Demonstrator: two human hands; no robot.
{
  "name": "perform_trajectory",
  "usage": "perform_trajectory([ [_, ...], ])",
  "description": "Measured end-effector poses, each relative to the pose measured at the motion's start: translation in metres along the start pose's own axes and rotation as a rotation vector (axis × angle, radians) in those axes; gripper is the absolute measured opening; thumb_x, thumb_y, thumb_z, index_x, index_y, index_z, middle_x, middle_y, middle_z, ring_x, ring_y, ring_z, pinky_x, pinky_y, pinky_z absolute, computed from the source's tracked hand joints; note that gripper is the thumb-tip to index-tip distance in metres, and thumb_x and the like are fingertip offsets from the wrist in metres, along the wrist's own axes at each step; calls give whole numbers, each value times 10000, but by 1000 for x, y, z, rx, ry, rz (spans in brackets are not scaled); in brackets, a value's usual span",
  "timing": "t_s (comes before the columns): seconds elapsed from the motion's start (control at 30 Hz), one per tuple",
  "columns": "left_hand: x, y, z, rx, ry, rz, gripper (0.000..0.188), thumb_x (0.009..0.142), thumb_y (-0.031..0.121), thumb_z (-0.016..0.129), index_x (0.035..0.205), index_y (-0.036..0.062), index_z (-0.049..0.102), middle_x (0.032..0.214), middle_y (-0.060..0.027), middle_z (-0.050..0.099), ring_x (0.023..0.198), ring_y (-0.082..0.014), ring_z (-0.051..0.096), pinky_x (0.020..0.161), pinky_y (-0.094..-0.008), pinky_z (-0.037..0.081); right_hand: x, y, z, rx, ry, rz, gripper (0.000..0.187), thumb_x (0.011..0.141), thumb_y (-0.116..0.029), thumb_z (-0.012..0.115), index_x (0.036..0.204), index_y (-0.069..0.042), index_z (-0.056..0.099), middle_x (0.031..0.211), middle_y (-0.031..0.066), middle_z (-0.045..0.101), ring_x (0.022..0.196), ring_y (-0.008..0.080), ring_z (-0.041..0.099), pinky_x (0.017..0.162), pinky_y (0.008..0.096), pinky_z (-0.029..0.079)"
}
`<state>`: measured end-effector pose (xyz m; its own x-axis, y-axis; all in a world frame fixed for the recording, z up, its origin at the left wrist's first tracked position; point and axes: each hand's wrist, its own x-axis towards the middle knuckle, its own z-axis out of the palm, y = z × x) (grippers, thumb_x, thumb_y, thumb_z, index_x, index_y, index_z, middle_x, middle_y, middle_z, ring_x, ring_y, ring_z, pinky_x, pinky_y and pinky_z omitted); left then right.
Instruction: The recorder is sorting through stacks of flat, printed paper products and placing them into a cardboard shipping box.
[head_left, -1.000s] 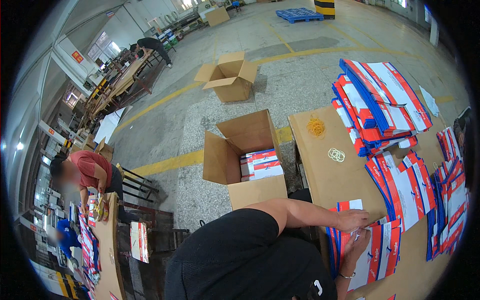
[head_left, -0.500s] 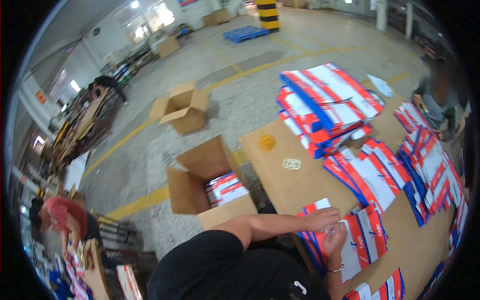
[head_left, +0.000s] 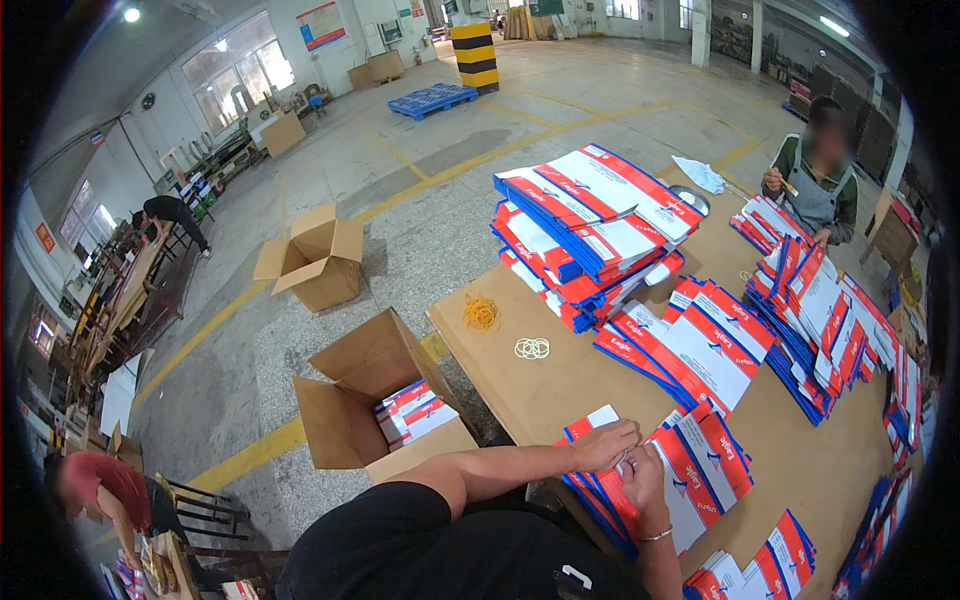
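My left hand and my right hand meet over flat red, white and blue printed cardboard pieces at the near table edge. Both sets of fingers are closed and pinched close together; whatever lies between them is too small or hidden to make out. A bracelet rings my right wrist. More of the same pieces show beneath and left of my hands. Beyond them, a fanned bundle of flat pieces lies on the brown table. Pale rings and a heap of orange rubber bands sit to the left.
A tall stack of flat pieces stands at the table's far side. Left of the table, an open carton holds printed pieces; another open carton is farther off. A person sits across at the right, others work at left.
The whole view has shifted, so the table and stacks appear farther left and the far room shows more. My hands stay pinched together over the same pieces.
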<state>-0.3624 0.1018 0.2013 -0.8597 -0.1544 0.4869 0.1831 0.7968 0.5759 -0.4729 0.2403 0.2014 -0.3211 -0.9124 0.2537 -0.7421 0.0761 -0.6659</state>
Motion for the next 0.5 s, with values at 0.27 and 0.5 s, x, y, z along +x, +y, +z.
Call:
perform_trajectory([
  [0.27,-4,-2,3,34,17,24,174,756,-2,596,892,10,487,922,-173,465,892,-367,521,759,-419,472,0,3,7,-138,-91,-13,132,756,-49,624,876,-27,574,912,192,578,867,393,577,762,488,458],
  [0.5,-1,1,-1,51,-16,-23,175,772,17,581,930,6,507,966,-178,486,949,-367,520,812,-421,456,4,-1,12,-310,-75,-4,136,749,-64,605,863,-18,547,892,197,570,861,375,575,751,467,447],
])
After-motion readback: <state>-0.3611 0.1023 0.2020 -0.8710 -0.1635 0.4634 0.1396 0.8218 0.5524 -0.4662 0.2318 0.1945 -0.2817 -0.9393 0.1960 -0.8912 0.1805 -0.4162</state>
